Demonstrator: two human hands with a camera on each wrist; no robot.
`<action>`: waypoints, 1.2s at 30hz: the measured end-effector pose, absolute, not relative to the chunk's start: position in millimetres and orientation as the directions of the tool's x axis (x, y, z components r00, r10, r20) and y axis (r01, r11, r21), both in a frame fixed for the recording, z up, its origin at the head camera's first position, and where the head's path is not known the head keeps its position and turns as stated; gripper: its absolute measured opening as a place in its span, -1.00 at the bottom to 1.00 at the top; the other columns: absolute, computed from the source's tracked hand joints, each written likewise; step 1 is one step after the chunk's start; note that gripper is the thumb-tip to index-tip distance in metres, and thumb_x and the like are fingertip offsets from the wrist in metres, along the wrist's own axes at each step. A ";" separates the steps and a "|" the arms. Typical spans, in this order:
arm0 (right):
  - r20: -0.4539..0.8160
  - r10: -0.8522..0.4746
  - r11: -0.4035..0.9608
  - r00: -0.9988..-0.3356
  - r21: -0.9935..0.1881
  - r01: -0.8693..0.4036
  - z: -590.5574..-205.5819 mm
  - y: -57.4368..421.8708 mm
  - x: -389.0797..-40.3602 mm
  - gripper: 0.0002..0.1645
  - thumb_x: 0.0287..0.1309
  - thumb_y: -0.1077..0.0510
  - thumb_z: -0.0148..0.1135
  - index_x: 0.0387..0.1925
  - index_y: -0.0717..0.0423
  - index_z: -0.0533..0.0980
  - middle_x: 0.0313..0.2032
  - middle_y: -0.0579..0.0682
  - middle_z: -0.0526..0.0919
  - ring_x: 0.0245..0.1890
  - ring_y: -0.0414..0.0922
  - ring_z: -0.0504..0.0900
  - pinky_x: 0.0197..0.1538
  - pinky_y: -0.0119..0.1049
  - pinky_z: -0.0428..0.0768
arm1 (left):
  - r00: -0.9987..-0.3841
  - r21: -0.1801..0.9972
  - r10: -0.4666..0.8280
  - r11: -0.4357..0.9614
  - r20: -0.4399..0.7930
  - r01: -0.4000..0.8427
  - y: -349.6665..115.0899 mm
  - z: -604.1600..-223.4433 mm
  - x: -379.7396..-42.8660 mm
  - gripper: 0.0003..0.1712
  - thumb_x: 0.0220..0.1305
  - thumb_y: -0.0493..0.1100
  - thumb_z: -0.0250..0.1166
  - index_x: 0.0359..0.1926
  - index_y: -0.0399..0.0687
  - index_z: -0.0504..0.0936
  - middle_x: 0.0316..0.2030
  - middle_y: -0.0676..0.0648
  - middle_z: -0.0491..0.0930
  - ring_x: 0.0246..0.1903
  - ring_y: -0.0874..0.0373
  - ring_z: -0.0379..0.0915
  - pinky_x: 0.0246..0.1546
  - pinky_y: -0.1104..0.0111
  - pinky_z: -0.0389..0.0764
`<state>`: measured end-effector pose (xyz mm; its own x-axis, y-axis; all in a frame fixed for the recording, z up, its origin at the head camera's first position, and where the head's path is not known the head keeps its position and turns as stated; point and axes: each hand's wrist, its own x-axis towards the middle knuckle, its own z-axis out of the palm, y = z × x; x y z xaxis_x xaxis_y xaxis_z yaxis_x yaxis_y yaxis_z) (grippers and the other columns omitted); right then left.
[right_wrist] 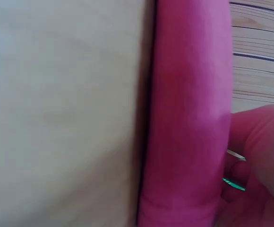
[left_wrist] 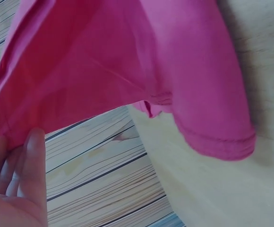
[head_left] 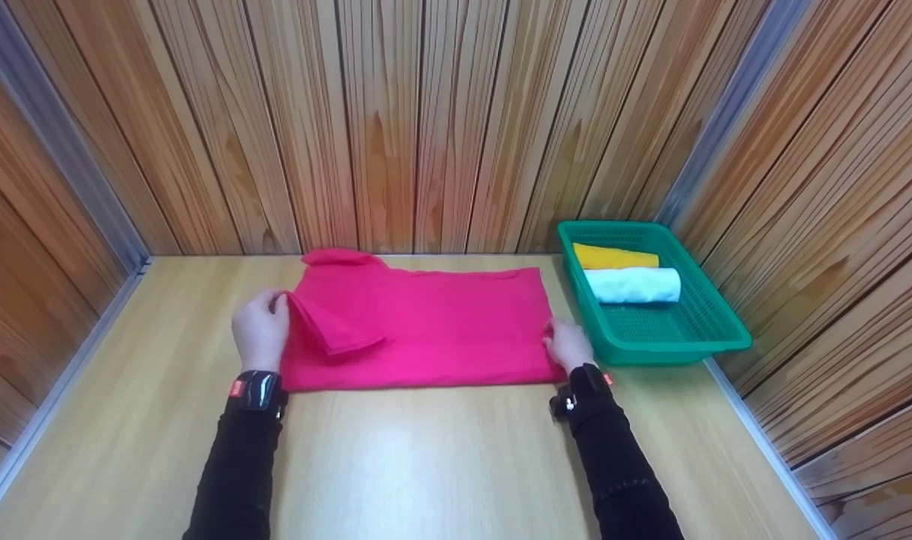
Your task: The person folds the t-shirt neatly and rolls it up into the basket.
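A bright pink shirt [head_left: 456, 322] lies folded into a long band across the table, its left part loose with a flap turned over. My left hand [head_left: 261, 330] pinches the shirt at its left end between thumb and fingers. The left wrist view shows that lifted edge in the left hand [left_wrist: 19, 179], and a stitched hem [left_wrist: 222, 146] hanging beside it. At the right end my right hand [head_left: 570, 345] grips the shirt's side edge. In the right wrist view the folded shirt [right_wrist: 189, 104] partly hides the curled fingers of the right hand [right_wrist: 260, 156].
A green plastic basket [head_left: 651, 346] stands at the right, close beside my right hand. In it lie a yellow folded cloth [head_left: 613, 256] and a white rolled cloth [head_left: 632, 285]. Wood-panelled walls [head_left: 418, 135] enclose the table [head_left: 418, 465] at the back and both sides.
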<state>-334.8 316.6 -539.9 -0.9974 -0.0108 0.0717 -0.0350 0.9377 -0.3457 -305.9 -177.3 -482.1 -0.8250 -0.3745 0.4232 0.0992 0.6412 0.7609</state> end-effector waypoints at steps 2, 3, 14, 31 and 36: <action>0.064 -0.022 0.933 -0.998 -0.356 -0.043 -539.6 317.3 -334.3 -0.75 0.22 0.29 0.24 -0.09 0.35 0.54 -0.11 0.32 0.63 0.01 0.26 0.56 0.11 0.09 0.48 | -0.826 0.757 -0.369 0.645 0.426 0.102 -177.0 -483.9 -305.7 -0.75 0.39 -0.29 0.18 -0.09 -0.40 0.68 -0.20 -0.35 0.68 -0.15 -0.24 0.61 -0.05 -0.01 0.57; 0.064 -0.026 0.931 -0.998 -0.361 -0.047 -539.5 317.5 -333.9 -0.75 0.21 0.30 0.24 -0.10 0.36 0.54 -0.11 0.32 0.63 0.01 0.26 0.56 0.11 0.09 0.48 | -0.827 0.756 -0.367 0.647 0.427 0.103 -176.8 -484.2 -305.5 -0.75 0.39 -0.29 0.18 -0.09 -0.40 0.68 -0.20 -0.35 0.68 -0.15 -0.24 0.61 -0.05 -0.01 0.57; 0.072 -0.028 0.939 -0.997 -0.340 -0.051 -539.4 317.1 -331.5 -0.73 0.20 0.28 0.26 -0.09 0.36 0.55 -0.10 0.33 0.62 0.01 0.27 0.56 0.11 0.09 0.49 | -0.922 0.744 -0.191 0.653 0.338 0.137 -173.0 -487.3 -310.3 -0.45 0.38 -0.24 0.22 0.28 -0.47 0.37 0.14 -0.45 0.49 0.17 -0.30 0.41 0.22 -0.04 0.39; 0.050 -0.029 0.944 -0.998 -0.326 -0.043 -538.3 319.4 -332.3 -0.70 0.22 0.26 0.25 -0.06 0.37 0.53 -0.07 0.35 0.58 0.03 0.28 0.53 0.13 0.12 0.46 | -0.952 0.704 -0.105 0.697 0.286 0.135 -172.0 -502.4 -312.1 -0.44 0.37 -0.29 0.19 0.28 -0.54 0.33 0.14 -0.50 0.45 0.18 -0.35 0.37 0.23 -0.08 0.34; 0.016 -0.048 0.950 -0.999 -0.307 -0.050 -534.7 316.8 -328.7 -0.57 0.24 0.20 0.26 0.08 0.35 0.48 0.04 0.38 0.53 0.11 0.30 0.48 0.19 0.13 0.43 | -0.955 0.690 -0.093 0.712 0.282 0.134 -174.1 -506.3 -308.5 -0.46 0.34 -0.32 0.21 0.25 -0.56 0.35 0.07 -0.51 0.50 0.10 -0.36 0.43 0.16 -0.09 0.40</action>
<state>-328.7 316.8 -534.7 -0.9987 -0.0478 0.0156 -0.0503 0.9504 -0.3068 -308.5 -174.1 -506.3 -0.9549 -0.0935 0.2820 0.1340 0.7116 0.6897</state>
